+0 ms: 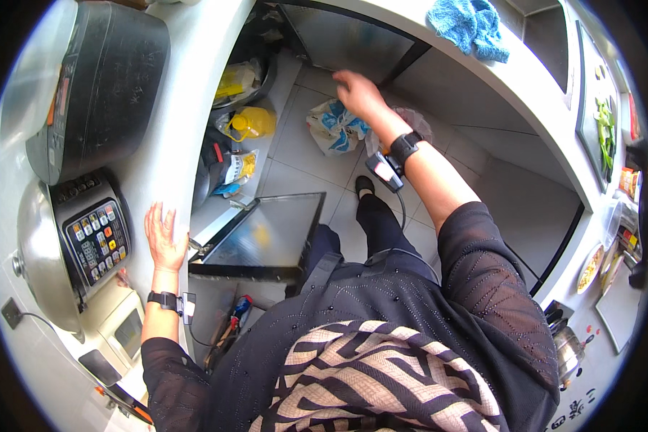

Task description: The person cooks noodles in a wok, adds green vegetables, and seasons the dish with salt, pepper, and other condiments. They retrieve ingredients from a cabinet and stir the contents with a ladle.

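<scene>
My left hand (pixel 164 237) lies on the edge of the white countertop (pixel 164 178), fingers spread, holding nothing. Just beside it, an open cabinet door (pixel 264 232) with a dark frame and translucent panel juts out. My right hand (pixel 360 96) reaches forward over the floor, somewhat blurred, its fingers partly curled. From this angle I cannot tell whether they hold anything. Below it a white and blue plastic bag (pixel 332 127) sits on the tiles, partly covered by the hand. A second, clear plastic bag (pixel 413 121) shows behind my forearm.
In the open lower cabinet stand a yellow oil jug (pixel 254 123), a printed packet (pixel 241 166) and a metal basin (pixel 270 81). A multi-button cooker (pixel 97 237) and a black appliance (pixel 113 86) occupy the left counter. A blue cloth (pixel 470 27) hangs by the sink (pixel 545 43).
</scene>
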`<state>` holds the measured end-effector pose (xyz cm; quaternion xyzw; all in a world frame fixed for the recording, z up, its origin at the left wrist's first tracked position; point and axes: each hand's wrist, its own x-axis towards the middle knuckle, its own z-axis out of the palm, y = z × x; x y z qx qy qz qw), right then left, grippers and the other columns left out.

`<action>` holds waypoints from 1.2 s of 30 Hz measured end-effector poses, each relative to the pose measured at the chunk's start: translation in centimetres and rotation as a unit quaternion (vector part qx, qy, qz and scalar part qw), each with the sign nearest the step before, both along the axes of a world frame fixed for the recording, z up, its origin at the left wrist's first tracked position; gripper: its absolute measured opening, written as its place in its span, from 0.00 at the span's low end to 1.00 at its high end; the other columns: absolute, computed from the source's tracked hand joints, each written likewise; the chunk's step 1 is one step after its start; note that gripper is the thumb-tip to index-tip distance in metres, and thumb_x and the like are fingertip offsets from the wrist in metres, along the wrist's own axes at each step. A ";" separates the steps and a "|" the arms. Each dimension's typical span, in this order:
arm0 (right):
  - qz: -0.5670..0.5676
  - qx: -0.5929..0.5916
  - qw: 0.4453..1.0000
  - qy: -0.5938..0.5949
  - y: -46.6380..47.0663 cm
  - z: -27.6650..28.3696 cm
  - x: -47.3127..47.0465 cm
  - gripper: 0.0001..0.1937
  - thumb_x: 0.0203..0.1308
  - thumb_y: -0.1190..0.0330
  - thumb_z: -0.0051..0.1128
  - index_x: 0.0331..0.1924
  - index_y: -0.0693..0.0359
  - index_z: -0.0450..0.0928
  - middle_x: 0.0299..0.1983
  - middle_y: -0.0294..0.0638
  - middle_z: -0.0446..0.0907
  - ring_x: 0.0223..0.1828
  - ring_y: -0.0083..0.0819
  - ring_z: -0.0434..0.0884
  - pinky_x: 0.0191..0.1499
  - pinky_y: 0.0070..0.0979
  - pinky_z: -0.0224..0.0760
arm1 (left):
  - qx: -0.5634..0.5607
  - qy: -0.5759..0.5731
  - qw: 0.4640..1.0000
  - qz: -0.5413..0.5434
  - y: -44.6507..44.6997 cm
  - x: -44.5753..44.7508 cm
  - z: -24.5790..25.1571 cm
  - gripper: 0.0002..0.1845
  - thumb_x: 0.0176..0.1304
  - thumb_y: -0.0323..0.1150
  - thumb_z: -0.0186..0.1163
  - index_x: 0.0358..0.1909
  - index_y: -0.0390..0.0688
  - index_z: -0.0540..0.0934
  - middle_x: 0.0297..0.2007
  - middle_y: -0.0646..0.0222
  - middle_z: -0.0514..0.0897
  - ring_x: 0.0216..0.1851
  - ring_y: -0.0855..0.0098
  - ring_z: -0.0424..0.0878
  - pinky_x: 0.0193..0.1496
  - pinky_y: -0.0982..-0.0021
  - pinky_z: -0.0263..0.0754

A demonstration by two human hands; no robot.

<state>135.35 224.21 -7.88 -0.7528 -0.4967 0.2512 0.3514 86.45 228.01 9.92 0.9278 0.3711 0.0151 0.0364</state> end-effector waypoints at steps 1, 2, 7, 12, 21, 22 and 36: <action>0.030 -0.030 0.999 -0.031 -1.5 -0.8 -0.1 0.17 0.54 0.68 0.51 0.49 0.60 0.77 0.46 0.52 0.79 0.49 0.50 0.77 0.52 0.39 0.71 | -0.007 0.006 1.000 0.011 0.0 0.1 0.0 0.38 0.43 0.32 0.66 0.62 0.53 0.68 0.66 0.58 0.63 0.67 0.51 0.58 0.69 0.50 0.49; 0.050 -0.097 0.992 -0.057 -2.9 -1.5 -0.3 0.16 0.54 0.68 0.51 0.48 0.60 0.77 0.45 0.53 0.79 0.49 0.50 0.77 0.52 0.40 0.71 | -0.003 -0.008 1.000 -0.003 -0.1 0.2 0.1 0.38 0.43 0.32 0.66 0.62 0.53 0.68 0.66 0.57 0.63 0.67 0.52 0.58 0.69 0.50 0.50; 0.187 -0.229 0.934 -0.199 -5.2 -6.9 -2.3 0.16 0.56 0.68 0.48 0.47 0.61 0.78 0.51 0.47 0.77 0.58 0.46 0.71 0.63 0.42 0.58 | -0.004 -0.007 1.000 -0.018 0.1 0.5 0.1 0.40 0.43 0.30 0.65 0.64 0.53 0.66 0.66 0.56 0.62 0.67 0.49 0.57 0.68 0.50 0.50; 0.222 -0.205 0.846 -0.440 -4.1 -14.0 -6.4 0.18 0.55 0.68 0.48 0.49 0.62 0.79 0.54 0.45 0.77 0.65 0.46 0.64 0.70 0.45 0.41 | -0.008 0.020 1.000 -0.020 0.3 -0.1 -0.3 0.40 0.46 0.30 0.63 0.66 0.51 0.63 0.67 0.51 0.59 0.67 0.45 0.55 0.68 0.47 0.48; 0.304 -0.421 0.725 -0.453 -1.2 -21.5 -8.4 0.24 0.63 0.59 0.45 0.63 0.52 0.68 0.65 0.38 0.65 0.68 0.38 0.59 0.68 0.44 0.41 | -0.064 0.030 0.997 -0.027 0.5 -0.4 0.3 0.37 0.57 0.35 0.58 0.70 0.54 0.57 0.69 0.50 0.53 0.69 0.45 0.50 0.68 0.45 0.44; 0.271 -0.446 0.724 -0.451 -0.6 -22.0 -8.3 0.22 0.62 0.61 0.48 0.61 0.51 0.71 0.62 0.37 0.69 0.66 0.38 0.62 0.65 0.43 0.45 | -0.069 0.031 0.997 -0.030 0.6 -0.4 0.3 0.37 0.58 0.36 0.57 0.70 0.54 0.56 0.69 0.50 0.52 0.69 0.45 0.50 0.68 0.45 0.43; -0.004 -0.516 0.834 -0.194 -2.3 -20.1 -11.5 0.15 0.61 0.65 0.49 0.51 0.54 0.80 0.53 0.38 0.79 0.55 0.38 0.77 0.54 0.41 0.67 | -0.061 0.029 0.996 -0.057 0.7 -0.5 0.5 0.37 0.53 0.30 0.59 0.68 0.45 0.60 0.69 0.49 0.54 0.70 0.46 0.51 0.69 0.48 0.44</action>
